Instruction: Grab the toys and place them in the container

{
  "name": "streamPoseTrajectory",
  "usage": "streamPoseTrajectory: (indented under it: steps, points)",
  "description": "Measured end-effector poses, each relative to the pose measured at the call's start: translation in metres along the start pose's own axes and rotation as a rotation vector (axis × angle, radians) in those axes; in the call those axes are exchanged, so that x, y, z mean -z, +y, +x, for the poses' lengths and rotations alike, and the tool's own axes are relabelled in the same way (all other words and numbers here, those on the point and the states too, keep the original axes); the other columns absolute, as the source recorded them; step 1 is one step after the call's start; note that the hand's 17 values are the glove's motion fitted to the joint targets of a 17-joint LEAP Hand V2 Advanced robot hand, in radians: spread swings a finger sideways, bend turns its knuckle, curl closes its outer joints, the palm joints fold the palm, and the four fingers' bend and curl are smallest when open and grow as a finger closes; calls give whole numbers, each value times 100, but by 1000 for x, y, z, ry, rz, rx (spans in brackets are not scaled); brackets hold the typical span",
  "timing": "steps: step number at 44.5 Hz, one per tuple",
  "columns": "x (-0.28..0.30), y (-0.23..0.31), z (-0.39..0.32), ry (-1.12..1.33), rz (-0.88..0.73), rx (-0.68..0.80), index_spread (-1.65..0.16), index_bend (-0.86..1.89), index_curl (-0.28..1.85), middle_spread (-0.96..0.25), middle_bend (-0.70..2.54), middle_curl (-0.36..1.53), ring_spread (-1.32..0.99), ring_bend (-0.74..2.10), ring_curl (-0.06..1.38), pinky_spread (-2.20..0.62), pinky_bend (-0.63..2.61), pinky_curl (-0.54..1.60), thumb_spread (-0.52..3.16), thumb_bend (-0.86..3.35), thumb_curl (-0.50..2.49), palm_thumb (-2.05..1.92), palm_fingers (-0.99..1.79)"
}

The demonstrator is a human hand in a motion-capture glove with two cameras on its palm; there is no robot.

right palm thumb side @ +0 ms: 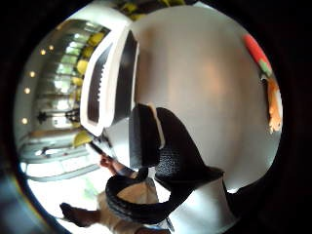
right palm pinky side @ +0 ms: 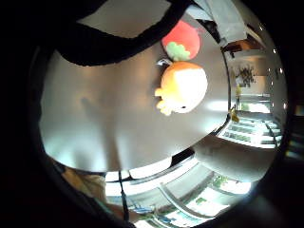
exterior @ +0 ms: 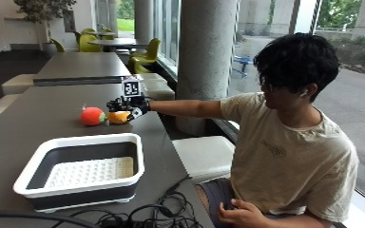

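Black-gloved hand hovers spread beside the orange toy, well beyond the container; grasping it looks next.

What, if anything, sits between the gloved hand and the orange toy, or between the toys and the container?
Nothing visible. The right hand hovers at the orange toy, the red toy beside it. Bare table separates both toys from the white container.

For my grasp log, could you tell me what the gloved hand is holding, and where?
Nothing yet: the gloved right hand hovers above the orange plush toy, which lies apart from the palm on the table.
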State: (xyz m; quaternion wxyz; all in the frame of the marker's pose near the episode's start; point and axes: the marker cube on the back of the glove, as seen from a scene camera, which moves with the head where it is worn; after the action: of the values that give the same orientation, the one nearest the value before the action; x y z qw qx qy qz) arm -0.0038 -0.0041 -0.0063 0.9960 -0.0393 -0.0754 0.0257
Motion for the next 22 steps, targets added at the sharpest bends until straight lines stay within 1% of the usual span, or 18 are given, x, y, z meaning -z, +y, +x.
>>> streamPoseTrajectory:
  steps: [2,5,9,12,15,17,19,22]
  points:
    - [9,-3,-14,99,2,34,-25,15,27,-9,12,17,-8,11,13,-4,83,33,135,-5,15,-9,-28]
    - [25,-7,-43,153,25,44,-26,16,27,-10,11,17,-8,11,12,-4,81,33,133,-7,15,-11,-30]
    - [36,-8,-37,141,60,-6,-26,15,28,-10,11,17,-8,11,12,-4,80,34,128,-8,14,-13,-30]
    - [41,-10,-20,156,73,-25,-27,14,28,-10,11,17,-8,11,12,-4,80,34,125,-9,13,-14,-31]
    - [42,-8,4,165,48,-139,-27,11,27,-10,11,18,-8,13,12,-4,80,34,122,-9,12,-14,-32]
    - [38,-7,19,134,22,-221,-27,1,23,-9,13,18,-7,19,14,-3,82,35,120,-8,13,-11,-33]
    - [32,-7,33,102,-7,-272,-28,-10,18,-8,15,19,-6,22,15,-2,88,37,120,-5,14,-6,-34]
    - [26,-6,55,103,-42,-317,-28,-14,13,-6,12,19,-5,23,17,0,98,39,120,-1,16,0,-41]
